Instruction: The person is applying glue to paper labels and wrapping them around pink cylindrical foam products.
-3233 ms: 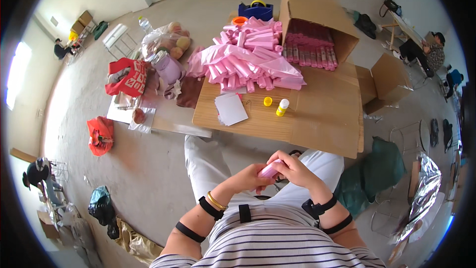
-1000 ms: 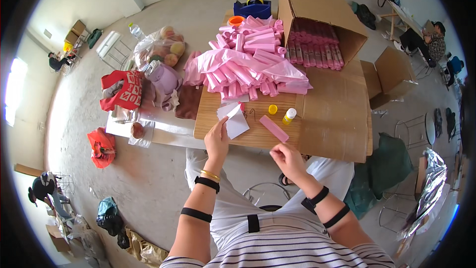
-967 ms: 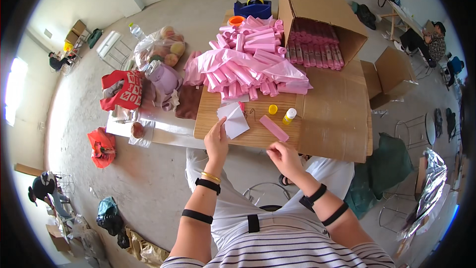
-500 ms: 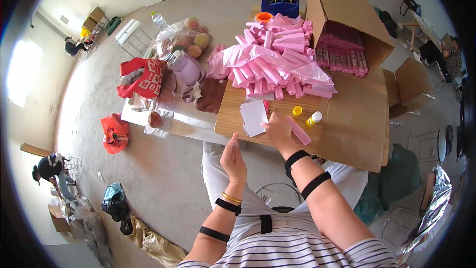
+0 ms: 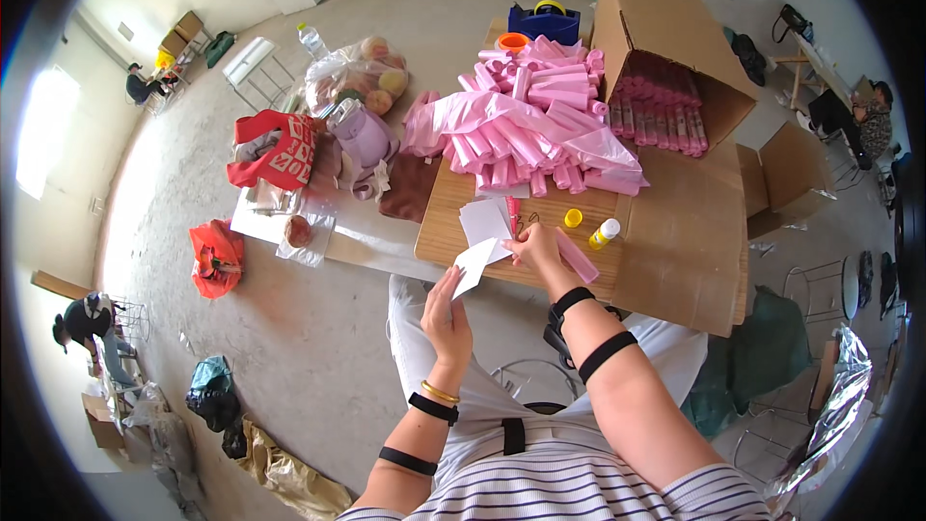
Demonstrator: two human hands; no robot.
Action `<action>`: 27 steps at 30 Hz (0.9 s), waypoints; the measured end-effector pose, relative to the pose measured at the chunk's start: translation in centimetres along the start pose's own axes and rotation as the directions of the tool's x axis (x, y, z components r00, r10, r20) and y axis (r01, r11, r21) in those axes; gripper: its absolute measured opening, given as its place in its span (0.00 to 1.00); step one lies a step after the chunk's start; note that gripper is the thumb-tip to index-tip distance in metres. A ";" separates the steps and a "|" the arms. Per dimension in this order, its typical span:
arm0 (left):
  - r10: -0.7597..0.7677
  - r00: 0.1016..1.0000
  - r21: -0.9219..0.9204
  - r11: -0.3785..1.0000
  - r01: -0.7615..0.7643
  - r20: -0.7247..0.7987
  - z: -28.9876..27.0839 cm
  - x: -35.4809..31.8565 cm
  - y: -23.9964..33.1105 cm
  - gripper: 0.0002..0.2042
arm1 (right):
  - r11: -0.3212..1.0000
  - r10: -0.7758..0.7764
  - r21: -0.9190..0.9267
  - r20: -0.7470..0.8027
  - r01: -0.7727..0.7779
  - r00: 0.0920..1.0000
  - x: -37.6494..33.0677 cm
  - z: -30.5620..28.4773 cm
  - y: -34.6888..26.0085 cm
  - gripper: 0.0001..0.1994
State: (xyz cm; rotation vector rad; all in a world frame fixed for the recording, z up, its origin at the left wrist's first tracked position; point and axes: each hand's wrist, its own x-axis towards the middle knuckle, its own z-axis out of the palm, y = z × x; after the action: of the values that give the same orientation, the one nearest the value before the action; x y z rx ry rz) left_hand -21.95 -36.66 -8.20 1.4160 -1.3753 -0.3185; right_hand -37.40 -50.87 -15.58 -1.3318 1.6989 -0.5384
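Observation:
A white paper slip (image 5: 479, 263) is pinched between both of my hands above the near edge of the cardboard tabletop (image 5: 666, 251). My right hand (image 5: 533, 246) grips its upper end; my left hand (image 5: 446, 312) holds its lower corner. A small stack of white slips (image 5: 485, 220) lies just beyond. A pink tube (image 5: 577, 258) lies flat beside my right hand. A yellow cap (image 5: 573, 218) and a small white bottle with a yellow cap (image 5: 604, 233) stand close by. Behind them is a heap of pink tubes and pink plastic (image 5: 526, 127).
An open cardboard box (image 5: 666, 48) holds rows of pink tubes at the back right. Bags of fruit (image 5: 362, 77), a red bag (image 5: 280, 150) and a lilac bottle (image 5: 362, 135) crowd the left. Other people sit at the far left and far right.
I set the pink tube down on the cardboard. My right hand reached to the stack of slips, and now both hands hold one slip lifted off it.

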 end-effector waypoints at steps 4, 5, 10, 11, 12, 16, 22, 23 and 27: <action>0.031 0.999 -0.002 1.000 -0.031 0.023 -0.4 0.0 0.7 0.22 | 0.997 -0.011 -0.078 -0.041 0.008 0.999 1.1 0.6 0.8 0.12; 0.037 0.999 -0.002 0.999 -0.037 0.030 -0.6 -0.1 0.8 0.21 | 0.997 0.016 -0.079 -0.023 -0.018 1.000 1.1 0.8 0.7 0.12; 0.123 0.992 0.112 0.986 -0.127 0.042 -1.9 -0.4 0.4 0.19 | 0.991 0.097 -0.102 0.056 -0.091 0.994 1.0 1.1 -0.5 0.08; 0.163 0.985 0.118 0.979 -0.169 0.054 -1.4 0.0 0.9 0.18 | 0.993 0.039 -0.106 -0.035 -0.042 0.999 1.7 0.8 0.8 0.07; 0.193 0.979 0.104 0.974 -0.199 0.065 -0.8 0.4 1.4 0.18 | 0.993 -0.019 -0.115 -0.127 0.004 0.992 2.4 0.5 2.2 0.07; 0.232 0.969 0.150 0.959 -0.242 0.080 -1.9 0.1 1.4 0.18 | 0.989 -0.014 0.144 -0.097 0.028 0.995 -0.4 -1.1 -0.9 0.07; 0.294 0.946 0.166 0.935 -0.314 0.134 -1.6 0.4 2.8 0.18 | 0.647 -0.102 0.761 0.026 0.047 0.994 -5.4 -8.5 0.0 0.08; 0.303 0.941 0.170 0.930 -0.326 0.148 -1.7 0.4 2.9 0.17 | 0.499 -0.111 0.864 0.130 -0.058 0.985 -7.6 -10.1 -0.7 0.08; 0.440 0.864 0.159 0.861 -0.483 0.243 -0.7 1.0 5.4 0.17 | 0.328 -0.055 0.907 0.298 -0.265 0.953 -16.1 -12.5 -3.7 0.06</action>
State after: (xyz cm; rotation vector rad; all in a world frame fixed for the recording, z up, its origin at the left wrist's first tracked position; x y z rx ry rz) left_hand -24.05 -35.71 -3.11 1.1916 -1.9142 0.0107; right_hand -45.37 -39.42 -0.28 -0.3496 0.8629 -1.0081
